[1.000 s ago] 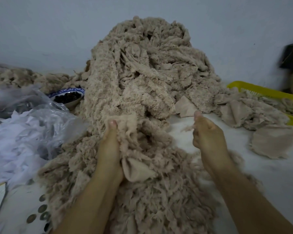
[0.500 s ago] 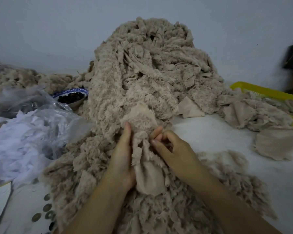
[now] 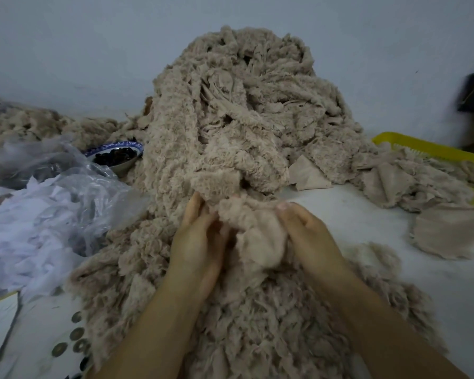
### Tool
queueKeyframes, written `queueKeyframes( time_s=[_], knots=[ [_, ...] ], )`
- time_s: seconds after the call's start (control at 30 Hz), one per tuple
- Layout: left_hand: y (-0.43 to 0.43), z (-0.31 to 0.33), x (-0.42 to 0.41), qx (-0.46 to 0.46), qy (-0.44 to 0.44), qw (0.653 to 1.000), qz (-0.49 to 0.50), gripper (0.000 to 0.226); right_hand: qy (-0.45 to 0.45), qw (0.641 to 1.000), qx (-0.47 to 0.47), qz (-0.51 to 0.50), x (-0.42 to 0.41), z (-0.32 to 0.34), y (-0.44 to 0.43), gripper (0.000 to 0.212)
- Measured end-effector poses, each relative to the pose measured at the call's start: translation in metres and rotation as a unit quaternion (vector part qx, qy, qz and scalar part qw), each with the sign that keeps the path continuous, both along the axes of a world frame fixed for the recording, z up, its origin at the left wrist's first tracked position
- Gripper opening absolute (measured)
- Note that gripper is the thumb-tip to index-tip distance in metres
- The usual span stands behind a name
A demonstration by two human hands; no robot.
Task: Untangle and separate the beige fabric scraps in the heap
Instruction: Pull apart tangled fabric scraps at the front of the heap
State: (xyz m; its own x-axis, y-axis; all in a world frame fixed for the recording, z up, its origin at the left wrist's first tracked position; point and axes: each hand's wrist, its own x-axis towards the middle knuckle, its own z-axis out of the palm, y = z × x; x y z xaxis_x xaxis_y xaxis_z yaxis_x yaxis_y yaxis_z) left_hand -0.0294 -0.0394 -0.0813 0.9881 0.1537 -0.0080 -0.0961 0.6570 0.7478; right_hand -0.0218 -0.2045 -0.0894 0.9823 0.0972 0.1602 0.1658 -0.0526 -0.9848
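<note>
Left hand (image 3: 200, 242) and right hand (image 3: 308, 236) both grip one beige scrap (image 3: 257, 242) at foot of heap (image 3: 230, 119) — fingertips buried in fabric, scrap outline blurred.

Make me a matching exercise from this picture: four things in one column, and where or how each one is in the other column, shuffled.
1 basket
2 bowl
3 plastic bag
4 beige scrap

A holds dark pieces
B gripped by left hand and right hand
C yellow, far right
D clear, with white scraps

Pairs: 1-C, 2-A, 3-D, 4-B
</note>
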Motion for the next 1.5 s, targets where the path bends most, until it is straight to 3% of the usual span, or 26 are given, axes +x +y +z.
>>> queueKeyframes(
  time_s=[0.07, 0.13, 0.23, 0.33, 0.4, 0.5, 0.6, 0.73, 0.83, 1.03, 1.1, 1.17, 1.23, 1.33, 1.43, 1.5],
  knots=[
    [-0.004, -0.004, -0.001, 0.121, 0.034, 0.988, 0.085, 0.038, 0.012, 0.999, 0.030, -0.035, 0.005, 0.000, -0.006, 0.037],
    [-0.008, -0.008, -0.008, 0.285, 0.029, 0.946, 0.152, 0.015, 0.015, 0.998, 0.044, -0.051, 0.005, 0.002, -0.007, 0.042],
    [-0.014, -0.010, -0.017, 0.415, -0.055, 0.896, 0.148, 0.056, -0.010, 0.997, 0.032, -0.066, 0.002, 0.005, -0.006, 0.041],
    [-0.024, -0.006, -0.020, 0.467, -0.073, 0.881, -0.018, 0.066, -0.036, 0.999, -0.002, -0.040, -0.003, 0.004, -0.001, 0.040],
    [-0.027, -0.007, -0.020, 0.434, -0.047, 0.899, -0.044, 0.050, -0.037, 0.999, -0.038, -0.011, -0.007, 0.003, 0.003, 0.036],
    [-0.025, -0.009, -0.016, 0.322, -0.013, 0.946, 0.006, 0.023, -0.042, 0.997, -0.065, -0.006, -0.006, 0.001, 0.004, 0.025],
    [-0.025, -0.005, -0.017, 0.221, 0.015, 0.975, -0.009, 0.030, -0.050, 0.994, -0.085, -0.054, 0.002, -0.001, 0.000, 0.024],
    [-0.024, 0.003, -0.017, 0.144, 0.044, 0.989, 0.016, 0.030, -0.005, 0.993, -0.042, -0.110, 0.011, -0.001, -0.016, 0.026],
    [-0.014, 0.007, -0.014, 0.095, 0.073, 0.992, 0.038, 0.032, 0.019, 0.991, 0.006, -0.136, 0.012, 0.001, -0.028, 0.041],
    [-0.021, 0.002, -0.017, 0.105, 0.018, 0.993, -0.057, 0.044, -0.028, 0.996, -0.085, -0.016, -0.001, 0.002, -0.005, 0.069],
    [-0.023, 0.000, -0.019, 0.155, 0.007, 0.985, -0.077, 0.043, -0.023, 0.994, -0.109, 0.012, -0.003, -0.002, 0.003, 0.063],
    [-0.022, -0.003, -0.020, 0.215, -0.008, 0.973, -0.085, 0.044, -0.023, 0.992, -0.119, -0.027, -0.001, -0.003, 0.005, 0.049],
    [-0.022, -0.003, -0.020, 0.247, -0.016, 0.963, -0.103, 0.044, -0.013, 0.996, -0.055, -0.065, 0.002, -0.002, 0.001, 0.036],
    [-0.022, -0.005, -0.018, 0.270, 0.001, 0.958, -0.099, 0.021, 0.012, 0.995, 0.029, -0.099, 0.006, 0.001, -0.006, 0.033],
    [-0.022, -0.008, -0.015, 0.252, 0.016, 0.965, -0.068, 0.041, 0.022, 0.992, 0.049, -0.117, 0.006, 0.003, -0.006, 0.041],
    [-0.020, -0.008, -0.014, 0.230, 0.015, 0.972, -0.052, 0.042, 0.021, 0.992, 0.060, -0.111, 0.005, 0.005, -0.004, 0.047]
  ],
)
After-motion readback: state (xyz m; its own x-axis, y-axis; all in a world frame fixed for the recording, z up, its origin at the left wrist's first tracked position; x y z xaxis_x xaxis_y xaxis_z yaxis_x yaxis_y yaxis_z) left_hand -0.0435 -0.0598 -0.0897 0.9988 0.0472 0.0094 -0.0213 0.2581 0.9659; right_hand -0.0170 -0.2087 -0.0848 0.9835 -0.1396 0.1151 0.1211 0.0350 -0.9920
